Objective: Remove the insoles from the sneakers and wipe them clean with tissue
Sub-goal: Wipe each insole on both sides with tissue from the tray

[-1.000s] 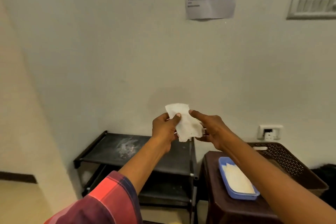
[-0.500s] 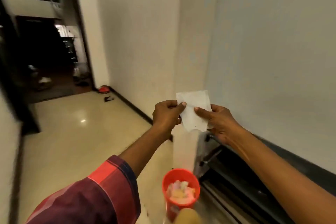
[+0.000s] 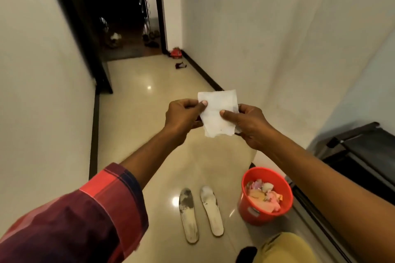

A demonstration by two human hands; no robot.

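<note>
Head view: the tissue [image 3: 217, 113] is held up between both hands, spread fairly flat, well above the floor [image 3: 149, 117]. The left hand [image 3: 183, 116] pinches its left edge, thumb on the near face and fingers curled behind. The right hand [image 3: 249, 126] pinches the right edge the same way. A faint stain shows near the tissue's ragged lower edge.

Below, the grubbier insole [image 3: 188, 215] and the paler insole [image 3: 211, 211] lie side by side on the floor, close but not touching. The sneakers are not in view. A red bucket [image 3: 265, 215] of crumpled scraps stands just right of the paler insole, and a dark rack [image 3: 363, 151] runs along the right wall.

The insoles look to be out already, so wiping is likely the step in hand, with the sheet being readied for it. The sheet looks thin, and if the hands pull apart it could rip, most likely from the ragged lower edge. If the stained patch goes face down, it may smear dirt back onto an insole. The floor is glossy, so an insole could slide under a wipe unless one hand pins it. The bucket sits close enough that a knee or elbow coming down could tip it and spill the scraps
</note>
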